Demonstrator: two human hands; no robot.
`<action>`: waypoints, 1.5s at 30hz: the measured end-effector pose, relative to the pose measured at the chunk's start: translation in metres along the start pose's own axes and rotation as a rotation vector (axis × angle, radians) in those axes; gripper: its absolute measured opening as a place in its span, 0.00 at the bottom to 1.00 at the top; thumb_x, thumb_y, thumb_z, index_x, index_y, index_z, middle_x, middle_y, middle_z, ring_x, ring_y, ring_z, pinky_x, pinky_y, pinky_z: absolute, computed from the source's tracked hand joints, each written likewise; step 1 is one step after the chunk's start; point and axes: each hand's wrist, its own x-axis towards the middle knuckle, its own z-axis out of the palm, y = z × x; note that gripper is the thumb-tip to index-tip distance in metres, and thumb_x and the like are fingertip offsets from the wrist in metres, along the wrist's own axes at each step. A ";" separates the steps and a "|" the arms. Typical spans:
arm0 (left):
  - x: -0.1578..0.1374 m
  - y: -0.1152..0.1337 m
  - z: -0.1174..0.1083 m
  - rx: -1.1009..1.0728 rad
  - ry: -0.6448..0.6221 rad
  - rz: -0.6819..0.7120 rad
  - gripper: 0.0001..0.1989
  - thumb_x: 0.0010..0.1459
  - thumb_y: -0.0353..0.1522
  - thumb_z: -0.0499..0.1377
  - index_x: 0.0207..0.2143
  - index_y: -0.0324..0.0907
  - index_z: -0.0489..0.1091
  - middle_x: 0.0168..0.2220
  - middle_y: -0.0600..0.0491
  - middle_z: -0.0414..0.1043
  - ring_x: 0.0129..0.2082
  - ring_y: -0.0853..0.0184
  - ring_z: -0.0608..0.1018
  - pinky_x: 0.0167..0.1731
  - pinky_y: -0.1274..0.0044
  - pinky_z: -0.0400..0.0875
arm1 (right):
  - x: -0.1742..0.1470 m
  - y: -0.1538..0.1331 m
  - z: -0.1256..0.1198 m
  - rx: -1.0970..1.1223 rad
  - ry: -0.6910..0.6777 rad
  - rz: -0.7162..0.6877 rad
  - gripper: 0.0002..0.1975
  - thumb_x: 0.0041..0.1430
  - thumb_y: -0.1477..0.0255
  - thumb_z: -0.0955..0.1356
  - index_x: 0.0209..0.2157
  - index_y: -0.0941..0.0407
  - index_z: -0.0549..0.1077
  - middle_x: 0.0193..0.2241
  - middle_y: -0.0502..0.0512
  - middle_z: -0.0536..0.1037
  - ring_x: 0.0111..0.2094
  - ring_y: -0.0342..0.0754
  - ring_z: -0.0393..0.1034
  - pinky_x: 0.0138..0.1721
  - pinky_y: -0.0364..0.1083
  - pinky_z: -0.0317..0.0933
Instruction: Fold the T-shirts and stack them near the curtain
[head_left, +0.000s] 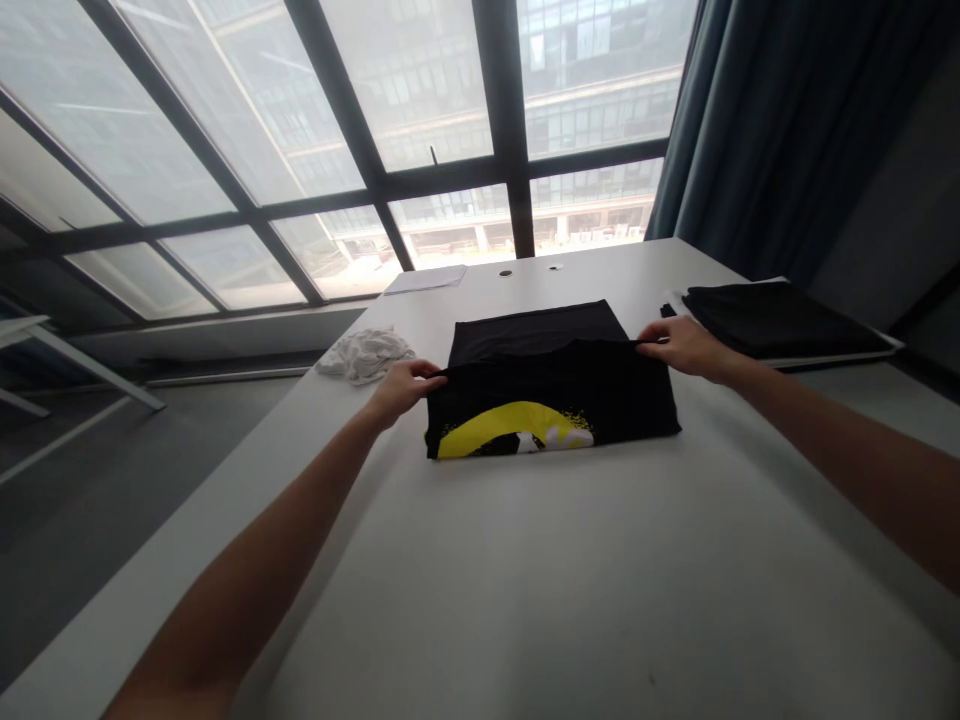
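Note:
A black T-shirt (630, 400) with a yellow and white print lies partly folded on the white table (525, 560). My left hand (405, 387) pinches the left end of its raised fold. At the right end of the same fold, my right hand (684, 346) grips the cloth between thumb and fingers. The edge between the hands is lifted a little and stretched nearly straight. Behind it, a plain dark part of the shirt lies flat. The lower front edge rests on the table with the print facing me.
Left of the shirt sits a crumpled white cloth (365, 354). Folded dark and white garments (780, 318) are stacked at the right. Papers (425, 280) lie by the far edge, near two cable holes. Windows and a blue curtain (720, 130) stand behind.

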 end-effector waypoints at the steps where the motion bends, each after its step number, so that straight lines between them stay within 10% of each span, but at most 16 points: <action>1: 0.007 -0.004 0.006 0.000 -0.004 -0.028 0.24 0.38 0.48 0.72 0.30 0.37 0.78 0.25 0.52 0.75 0.25 0.69 0.71 0.26 0.78 0.65 | 0.008 0.004 0.008 -0.002 -0.012 0.017 0.08 0.55 0.66 0.73 0.32 0.56 0.80 0.33 0.57 0.82 0.35 0.51 0.75 0.39 0.47 0.70; 23: 0.055 -0.037 0.025 0.235 0.000 -0.015 0.13 0.48 0.40 0.70 0.32 0.39 0.79 0.29 0.51 0.78 0.31 0.64 0.77 0.33 0.75 0.70 | 0.065 0.040 0.047 -0.089 -0.092 0.106 0.05 0.54 0.74 0.74 0.34 0.60 0.81 0.29 0.56 0.81 0.32 0.49 0.75 0.35 0.44 0.69; 30: 0.009 -0.012 0.053 0.509 0.112 0.338 0.19 0.66 0.35 0.55 0.57 0.41 0.72 0.56 0.45 0.73 0.55 0.58 0.76 0.59 0.68 0.68 | 0.005 -0.003 0.065 -0.353 0.214 -0.179 0.14 0.64 0.71 0.66 0.48 0.60 0.78 0.48 0.66 0.79 0.52 0.61 0.72 0.56 0.56 0.66; 37: -0.049 -0.011 0.091 0.686 -0.252 0.352 0.31 0.71 0.48 0.47 0.71 0.50 0.54 0.74 0.51 0.47 0.73 0.52 0.49 0.69 0.53 0.46 | -0.067 0.003 0.086 -0.466 -0.074 -0.341 0.28 0.72 0.61 0.58 0.68 0.57 0.62 0.69 0.63 0.61 0.70 0.60 0.52 0.68 0.63 0.50; 45: -0.053 -0.014 0.082 0.620 -0.211 0.352 0.28 0.72 0.46 0.46 0.69 0.47 0.59 0.72 0.50 0.53 0.72 0.55 0.53 0.69 0.58 0.49 | -0.073 0.031 0.083 -0.458 -0.077 -0.284 0.29 0.72 0.57 0.57 0.68 0.55 0.62 0.70 0.61 0.58 0.71 0.59 0.48 0.68 0.66 0.45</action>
